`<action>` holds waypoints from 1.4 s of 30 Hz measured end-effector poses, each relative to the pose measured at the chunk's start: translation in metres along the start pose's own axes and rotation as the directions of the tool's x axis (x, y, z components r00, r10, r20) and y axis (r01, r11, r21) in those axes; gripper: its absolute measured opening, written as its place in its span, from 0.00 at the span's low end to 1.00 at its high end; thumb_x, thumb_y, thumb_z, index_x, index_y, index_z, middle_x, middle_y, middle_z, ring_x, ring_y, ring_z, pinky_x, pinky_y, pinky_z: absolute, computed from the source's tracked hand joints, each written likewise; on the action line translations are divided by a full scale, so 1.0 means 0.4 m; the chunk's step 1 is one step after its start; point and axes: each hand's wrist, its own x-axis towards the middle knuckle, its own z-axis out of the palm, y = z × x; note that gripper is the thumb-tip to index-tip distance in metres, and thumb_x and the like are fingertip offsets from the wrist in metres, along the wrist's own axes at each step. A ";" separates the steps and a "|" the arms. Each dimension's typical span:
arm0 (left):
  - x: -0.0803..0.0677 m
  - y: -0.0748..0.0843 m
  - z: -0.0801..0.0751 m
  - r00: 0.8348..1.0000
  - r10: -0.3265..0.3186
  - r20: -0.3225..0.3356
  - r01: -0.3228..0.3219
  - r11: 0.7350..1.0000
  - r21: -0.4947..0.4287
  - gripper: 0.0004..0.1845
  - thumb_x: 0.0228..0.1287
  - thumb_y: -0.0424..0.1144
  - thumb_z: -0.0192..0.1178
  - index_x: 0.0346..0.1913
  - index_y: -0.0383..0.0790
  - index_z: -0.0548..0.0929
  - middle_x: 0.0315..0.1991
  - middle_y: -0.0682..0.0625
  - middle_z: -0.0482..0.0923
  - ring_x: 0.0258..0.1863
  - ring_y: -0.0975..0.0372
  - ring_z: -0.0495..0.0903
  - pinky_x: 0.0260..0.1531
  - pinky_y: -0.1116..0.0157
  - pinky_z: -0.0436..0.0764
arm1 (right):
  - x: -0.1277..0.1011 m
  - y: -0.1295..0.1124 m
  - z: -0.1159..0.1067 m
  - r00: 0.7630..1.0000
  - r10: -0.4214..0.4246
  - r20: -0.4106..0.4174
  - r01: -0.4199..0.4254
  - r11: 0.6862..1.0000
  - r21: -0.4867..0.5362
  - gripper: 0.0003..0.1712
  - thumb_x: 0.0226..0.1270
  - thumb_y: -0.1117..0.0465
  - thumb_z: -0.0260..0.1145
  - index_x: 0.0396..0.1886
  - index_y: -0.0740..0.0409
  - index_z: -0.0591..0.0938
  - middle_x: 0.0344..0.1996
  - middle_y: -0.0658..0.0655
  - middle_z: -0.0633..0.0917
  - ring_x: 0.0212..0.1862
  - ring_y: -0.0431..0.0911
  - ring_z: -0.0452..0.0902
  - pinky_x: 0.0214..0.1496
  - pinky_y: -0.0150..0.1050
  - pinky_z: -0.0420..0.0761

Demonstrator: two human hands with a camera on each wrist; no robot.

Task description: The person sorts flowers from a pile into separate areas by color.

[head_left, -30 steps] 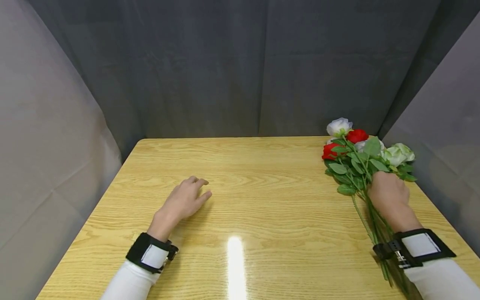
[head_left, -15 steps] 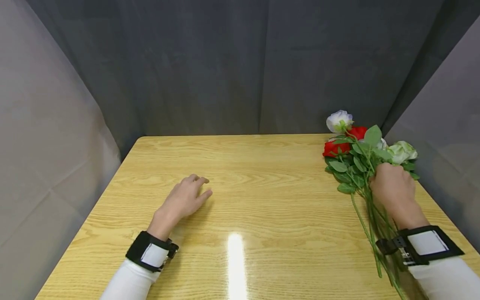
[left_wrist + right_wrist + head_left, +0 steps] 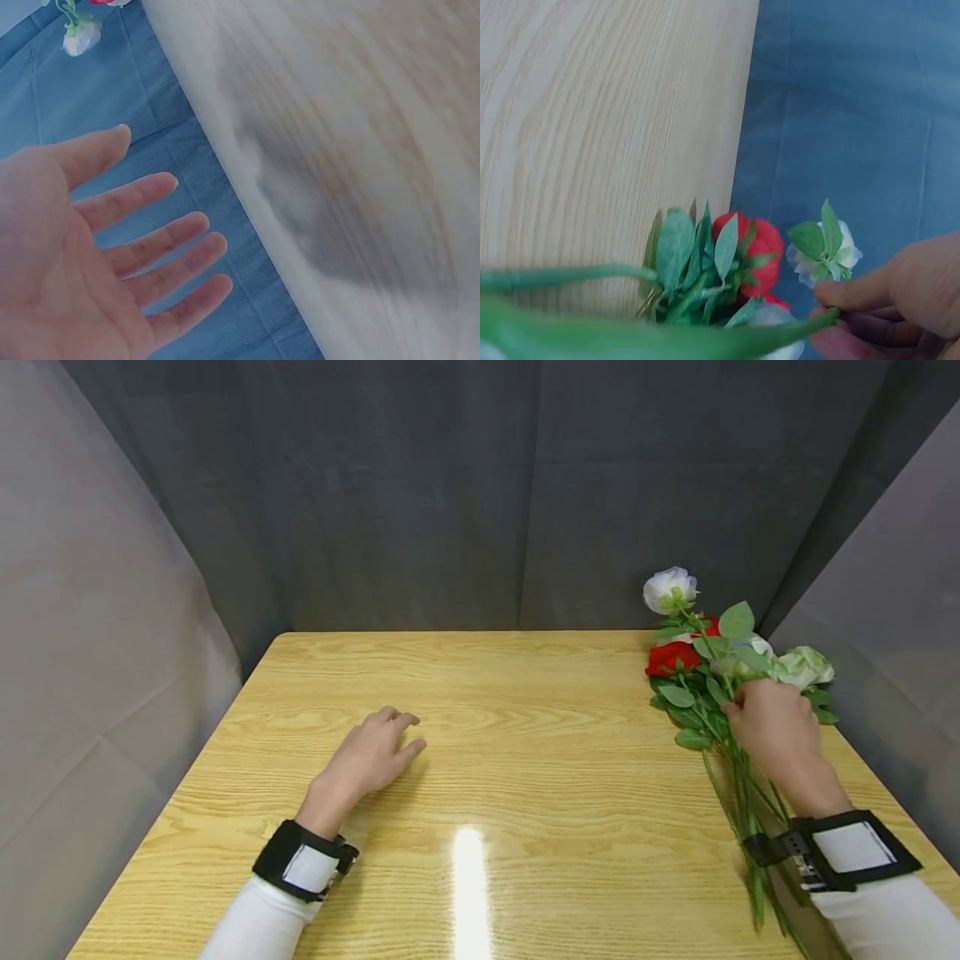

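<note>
A white rose [image 3: 671, 591] stands raised at the far right, its green stem pinched between the thumb and fingers of my right hand [image 3: 776, 727]. In the right wrist view the stem [image 3: 765, 337] crosses the foreground into the fingertips. Beneath and beside that hand lie more artificial roses: a red rose [image 3: 672, 658], a pale green rose [image 3: 804, 667] and others with green leaves [image 3: 693, 740]. Their long stems run toward the near edge. My left hand [image 3: 365, 752] hovers over the table's left half, fingers spread and palm holding nothing, as the left wrist view [image 3: 112, 255] confirms.
The wooden table [image 3: 540, 760] carries a bright light reflection near its front. A dark curtain [image 3: 405, 502] hangs behind its far edge. Pale cloth panels [image 3: 97, 635] flank both sides.
My right hand has lifted the white rose up and away from the bunch, with its leaf rising too. The hand shifted slightly upward. My left hand stays almost still.
</note>
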 end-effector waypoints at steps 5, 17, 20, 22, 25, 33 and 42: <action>0.002 0.011 -0.004 1.000 0.007 -0.003 -0.007 1.000 -0.017 0.26 0.78 0.49 0.59 0.67 0.35 0.78 0.63 0.36 0.74 0.62 0.43 0.75 0.59 0.45 0.75 | 0.003 -0.031 0.014 0.997 -0.060 -0.045 0.061 0.997 0.036 0.13 0.69 0.66 0.70 0.24 0.66 0.81 0.12 0.55 0.72 0.14 0.48 0.66 0.17 0.43 0.62; 0.010 0.042 -0.010 1.000 0.031 -0.003 -0.031 0.999 -0.019 0.26 0.78 0.50 0.58 0.67 0.35 0.78 0.64 0.37 0.74 0.62 0.44 0.75 0.59 0.46 0.76 | 0.023 -0.104 0.035 0.992 -0.094 -0.086 0.105 0.984 0.142 0.12 0.67 0.64 0.74 0.36 0.74 0.87 0.25 0.65 0.86 0.19 0.50 0.78 0.21 0.46 0.75; 0.012 0.050 -0.011 0.999 0.037 0.000 -0.037 0.999 -0.021 0.26 0.78 0.50 0.58 0.68 0.35 0.78 0.64 0.37 0.74 0.62 0.44 0.75 0.59 0.46 0.76 | 0.023 -0.122 0.042 0.992 -0.099 -0.081 0.111 0.979 0.170 0.13 0.67 0.64 0.74 0.36 0.74 0.86 0.23 0.64 0.85 0.18 0.49 0.77 0.21 0.44 0.74; 0.014 0.057 -0.012 0.999 0.037 0.002 -0.037 0.999 -0.019 0.27 0.78 0.51 0.58 0.68 0.35 0.77 0.64 0.37 0.74 0.62 0.44 0.75 0.59 0.46 0.76 | 0.022 -0.134 0.047 0.991 -0.108 -0.085 0.122 0.975 0.184 0.13 0.67 0.64 0.74 0.35 0.74 0.86 0.21 0.62 0.85 0.17 0.48 0.76 0.20 0.43 0.74; 0.018 0.067 -0.012 1.000 0.030 0.003 -0.030 0.999 -0.021 0.27 0.78 0.51 0.58 0.68 0.35 0.77 0.64 0.37 0.74 0.62 0.44 0.75 0.59 0.46 0.76 | 0.022 -0.153 0.055 0.989 -0.119 -0.085 0.134 0.970 0.204 0.13 0.67 0.65 0.74 0.36 0.74 0.86 0.19 0.59 0.83 0.16 0.47 0.75 0.20 0.43 0.74; 0.031 0.095 -0.008 0.998 0.060 -0.025 -0.061 0.997 -0.043 0.27 0.77 0.50 0.59 0.68 0.34 0.77 0.61 0.39 0.75 0.60 0.47 0.77 0.58 0.49 0.77 | 0.024 -0.204 0.083 0.987 -0.130 -0.094 0.150 0.956 0.251 0.10 0.65 0.66 0.74 0.35 0.72 0.86 0.19 0.58 0.84 0.17 0.46 0.77 0.22 0.44 0.76; 0.046 0.129 0.003 0.991 0.124 -0.049 -0.127 0.990 -0.066 0.23 0.76 0.46 0.62 0.65 0.34 0.79 0.56 0.41 0.77 0.54 0.50 0.79 0.54 0.53 0.80 | 0.015 -0.252 0.110 0.989 -0.131 -0.064 0.144 0.935 0.324 0.08 0.67 0.65 0.74 0.34 0.68 0.86 0.16 0.52 0.82 0.15 0.41 0.77 0.25 0.42 0.77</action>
